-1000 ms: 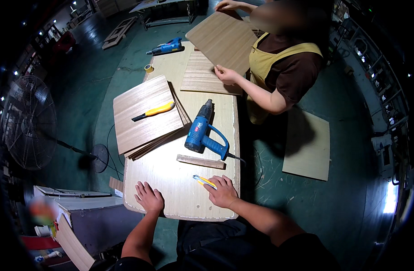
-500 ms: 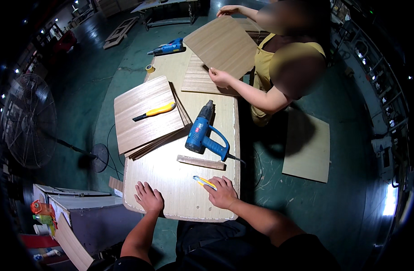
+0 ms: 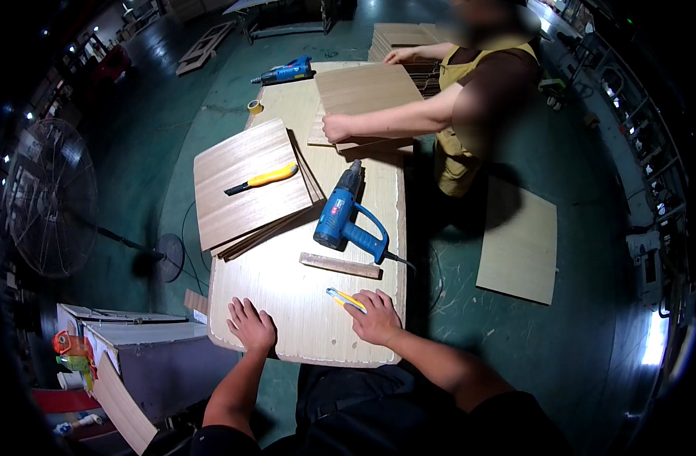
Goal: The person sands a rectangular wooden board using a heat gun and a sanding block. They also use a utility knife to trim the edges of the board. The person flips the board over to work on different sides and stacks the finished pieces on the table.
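Observation:
My left hand [image 3: 253, 325] lies flat near the front edge of the pale wooden worktable [image 3: 302, 334], fingers spread, nothing under it that I can see. In my right hand [image 3: 378, 318] is a yellow utility knife [image 3: 345, 299], its grey head pointing away to the left. Just beyond it lies a short wooden strip [image 3: 339, 264]. A blue heat gun [image 3: 340, 216] rests on its side farther up. To its left sits a fanned stack of thin wood panels [image 3: 238, 190], with a second yellow-handled cutter [image 3: 266, 177] on top.
Across the table a co-worker in a yellow apron [image 3: 458, 159] has both hands on a wood panel [image 3: 367, 95]. Another blue heat gun [image 3: 287, 71] and a tape roll [image 3: 254, 107] lie at the far left. A fan [image 3: 52, 197] stands left; a loose board [image 3: 519, 247] lies on the floor.
The co-worker's panel has come down from a raised tilt to lie over the boards on the table. My hands stay in nearly the same place, the right still holding the utility knife.

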A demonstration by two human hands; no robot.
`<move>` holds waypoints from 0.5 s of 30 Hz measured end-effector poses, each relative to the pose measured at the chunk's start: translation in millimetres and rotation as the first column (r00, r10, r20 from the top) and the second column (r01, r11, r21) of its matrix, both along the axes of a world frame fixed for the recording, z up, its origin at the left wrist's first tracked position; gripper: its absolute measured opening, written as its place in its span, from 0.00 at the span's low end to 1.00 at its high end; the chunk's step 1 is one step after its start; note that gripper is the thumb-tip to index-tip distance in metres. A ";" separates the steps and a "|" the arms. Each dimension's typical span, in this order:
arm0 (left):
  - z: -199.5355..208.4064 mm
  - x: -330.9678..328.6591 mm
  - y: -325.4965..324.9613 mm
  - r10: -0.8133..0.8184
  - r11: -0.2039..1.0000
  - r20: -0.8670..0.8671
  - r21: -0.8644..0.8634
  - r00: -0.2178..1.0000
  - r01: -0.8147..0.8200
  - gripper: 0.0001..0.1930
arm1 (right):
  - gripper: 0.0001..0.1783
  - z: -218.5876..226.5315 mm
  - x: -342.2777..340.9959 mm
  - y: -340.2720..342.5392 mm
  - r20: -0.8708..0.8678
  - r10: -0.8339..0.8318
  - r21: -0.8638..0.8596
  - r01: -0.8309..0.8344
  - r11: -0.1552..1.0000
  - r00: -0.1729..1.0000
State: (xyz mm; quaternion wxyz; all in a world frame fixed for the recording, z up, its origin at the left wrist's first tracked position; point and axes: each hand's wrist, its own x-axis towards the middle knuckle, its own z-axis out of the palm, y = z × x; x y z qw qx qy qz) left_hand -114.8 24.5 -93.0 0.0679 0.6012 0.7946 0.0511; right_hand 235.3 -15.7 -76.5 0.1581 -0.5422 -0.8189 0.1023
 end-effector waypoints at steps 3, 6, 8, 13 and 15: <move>-1.1 -0.3 -0.2 0.001 1.000 -0.011 0.004 1.000 0.000 0.35 | 0.27 0.7 0.3 -0.1 -0.007 0.003 -0.002 -0.003 1.000 1.000; -2.7 -0.8 -0.5 -0.005 1.000 -0.016 0.013 1.000 0.005 0.35 | 0.28 0.8 0.4 0.2 -0.007 0.006 -0.003 -0.006 1.000 1.000; -2.1 -0.3 -0.7 -0.004 1.000 -0.011 0.009 1.000 0.004 0.35 | 0.28 0.6 0.6 0.0 -0.006 0.006 -0.004 -0.006 1.000 1.000; 1.0 0.9 0.5 0.004 1.000 -0.008 -0.008 1.000 -0.004 0.34 | 0.28 0.2 0.5 0.2 -0.005 0.006 0.002 -0.006 1.000 1.000; 1.1 0.7 0.8 0.005 1.000 -0.012 -0.014 1.000 -0.005 0.34 | 0.28 0.7 0.6 0.1 -0.007 0.006 0.001 -0.006 1.000 1.000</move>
